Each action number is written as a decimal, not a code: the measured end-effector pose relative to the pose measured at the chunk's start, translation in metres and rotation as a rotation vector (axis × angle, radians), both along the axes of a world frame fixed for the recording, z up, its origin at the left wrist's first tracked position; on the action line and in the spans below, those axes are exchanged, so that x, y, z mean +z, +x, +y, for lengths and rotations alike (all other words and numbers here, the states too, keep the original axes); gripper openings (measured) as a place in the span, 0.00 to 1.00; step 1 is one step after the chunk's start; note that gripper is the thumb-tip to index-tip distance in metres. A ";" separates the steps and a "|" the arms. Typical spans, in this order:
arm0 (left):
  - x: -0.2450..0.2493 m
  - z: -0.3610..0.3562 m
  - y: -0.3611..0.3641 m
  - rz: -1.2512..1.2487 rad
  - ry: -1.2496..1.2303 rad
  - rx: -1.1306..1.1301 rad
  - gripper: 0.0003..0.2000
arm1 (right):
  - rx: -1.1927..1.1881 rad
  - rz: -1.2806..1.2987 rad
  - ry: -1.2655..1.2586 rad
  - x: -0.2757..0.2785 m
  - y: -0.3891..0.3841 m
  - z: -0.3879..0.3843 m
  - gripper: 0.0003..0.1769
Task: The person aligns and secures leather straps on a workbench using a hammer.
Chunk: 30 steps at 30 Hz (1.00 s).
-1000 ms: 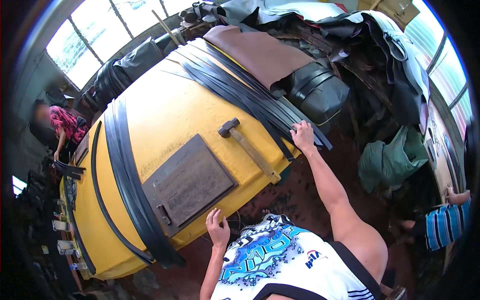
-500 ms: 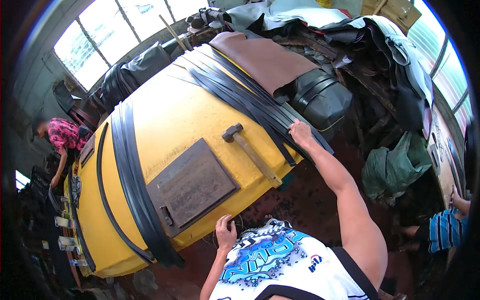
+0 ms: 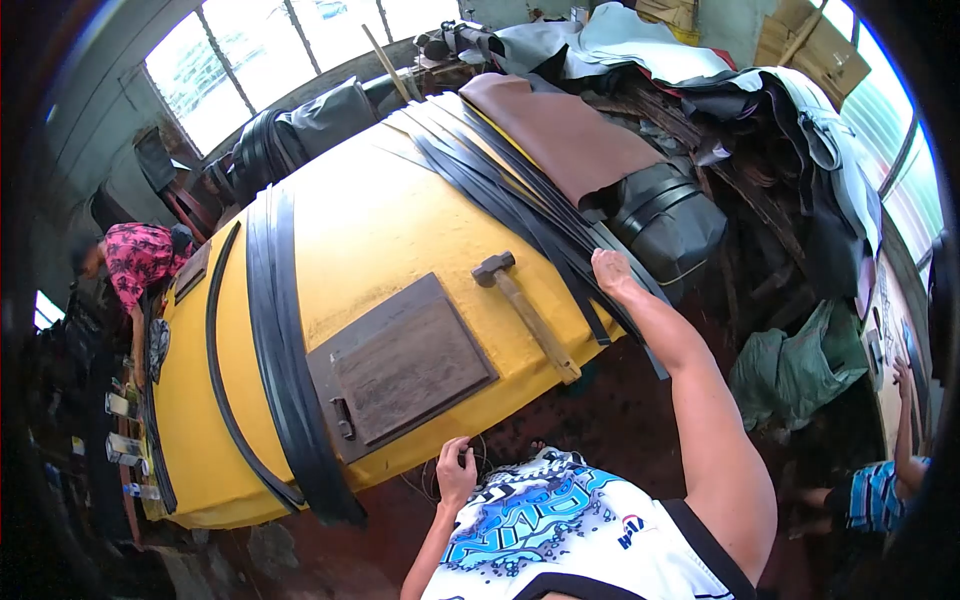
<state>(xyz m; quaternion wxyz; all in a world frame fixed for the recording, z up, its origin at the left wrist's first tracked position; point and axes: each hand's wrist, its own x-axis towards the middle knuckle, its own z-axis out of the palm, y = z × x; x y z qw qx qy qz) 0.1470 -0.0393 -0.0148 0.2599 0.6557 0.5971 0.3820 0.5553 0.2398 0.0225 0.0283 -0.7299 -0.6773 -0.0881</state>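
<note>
My right hand is closed around the bundle of long black strips near its end, at the right edge of the yellow-topped table. My left hand hangs beside the table's front edge, close to my shirt. Its fingers are loosely curled, the thumb stands apart, and I see nothing held. A hammer with a wooden handle lies between the two hands. Left of it is a dark flat board with a small dark metal piece on its corner.
More black strips lie across the table's left part. Brown sheet material and a black roll sit at the far right. A green sack stands on the floor. One person works at far left, another at right.
The view has turned slightly left, so the table appears further right. My right hand stays closed on the strips, and my left fingers look more curled. At right, the other person's arm is raised.
</note>
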 end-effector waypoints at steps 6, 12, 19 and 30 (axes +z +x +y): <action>0.000 0.000 -0.012 -0.021 -0.007 0.038 0.09 | 0.011 -0.099 0.184 0.018 -0.009 0.000 0.07; -0.003 0.017 -0.022 -0.049 0.003 -0.024 0.09 | 0.046 0.059 0.092 -0.002 0.013 -0.008 0.11; -0.001 0.025 -0.042 -0.020 0.014 -0.034 0.08 | -0.191 0.174 -0.005 -0.034 0.016 0.014 0.12; -0.012 0.001 -0.066 -0.054 -0.094 0.094 0.08 | -0.091 0.138 0.154 0.036 -0.007 -0.015 0.10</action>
